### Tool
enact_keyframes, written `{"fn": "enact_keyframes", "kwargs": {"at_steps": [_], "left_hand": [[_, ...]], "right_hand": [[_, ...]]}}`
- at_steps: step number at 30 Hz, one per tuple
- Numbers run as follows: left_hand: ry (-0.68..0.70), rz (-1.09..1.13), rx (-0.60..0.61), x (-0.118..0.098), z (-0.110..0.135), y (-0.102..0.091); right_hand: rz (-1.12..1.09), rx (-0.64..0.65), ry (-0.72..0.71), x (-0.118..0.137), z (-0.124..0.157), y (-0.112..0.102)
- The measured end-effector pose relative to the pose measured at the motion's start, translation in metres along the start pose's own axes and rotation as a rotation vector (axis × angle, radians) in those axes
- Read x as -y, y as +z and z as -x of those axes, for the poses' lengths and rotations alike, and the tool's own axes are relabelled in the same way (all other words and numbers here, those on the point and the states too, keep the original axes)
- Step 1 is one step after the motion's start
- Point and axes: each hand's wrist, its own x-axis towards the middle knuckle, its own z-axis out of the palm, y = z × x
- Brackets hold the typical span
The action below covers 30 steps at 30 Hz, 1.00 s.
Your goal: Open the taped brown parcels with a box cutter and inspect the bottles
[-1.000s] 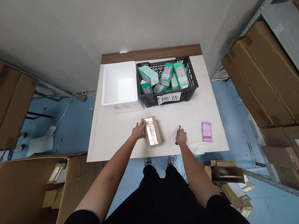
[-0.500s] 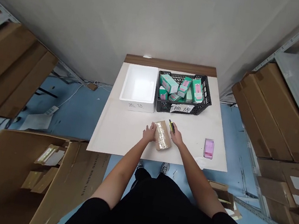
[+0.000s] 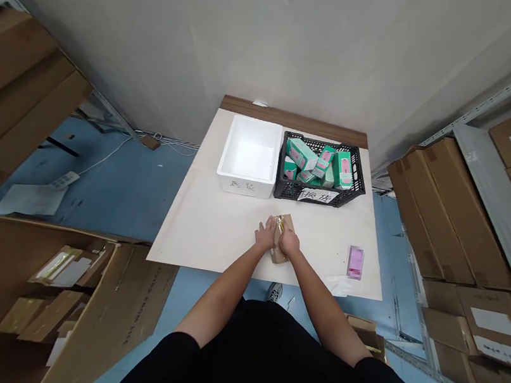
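Note:
A small taped cardboard box (image 3: 279,256) lies on the table near its front edge. My left hand (image 3: 266,234) rests against the left side of the box, its fingers spread. My right hand (image 3: 289,240) is closed on a yellow and black utility knife (image 3: 281,226), held over the top of the box. The knife's tip is at the far part of the taped top; whether it has cut in is too small to tell. Part of the box is hidden under my right hand.
Behind the box stand a white foam bin (image 3: 244,183) and a black crate (image 3: 361,185) of green and pink boxes (image 3: 344,169). A blurred pink phone-like item (image 3: 355,262) lies right. A large carton (image 3: 124,300) with parcels stands at left; shelves with cartons (image 3: 444,213) at right.
My right hand has brought the utility knife from beside the box to over its top. The box has turned a little more upright in view. The camera view has shifted slightly.

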Motion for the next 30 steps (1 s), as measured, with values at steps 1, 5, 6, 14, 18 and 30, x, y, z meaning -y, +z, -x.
{"fn": "enact_keyframes", "kwargs": {"at_steps": [1,5,6,14,18,30], "left_hand": [[0.004,0.013,-0.003,0.0,0.0,0.0],[0.019,0.04,-0.002,0.001,0.0,0.0],[0.018,0.038,0.0,0.002,0.0,0.0],[0.033,-0.023,-0.019,0.009,0.001,-0.001],[0.036,-0.05,-0.02,0.01,0.0,-0.002],[0.026,-0.085,-0.058,0.01,0.001,-0.007]], "right_hand": [[0.016,0.009,0.006,0.002,0.001,-0.002],[0.068,0.051,0.026,0.009,0.005,-0.012],[0.072,0.062,0.032,0.009,0.006,-0.014],[0.092,0.121,0.097,-0.003,0.042,-0.012],[0.095,0.194,0.12,-0.027,0.081,-0.006],[-0.204,-0.129,0.207,-0.11,0.12,0.008]]}}
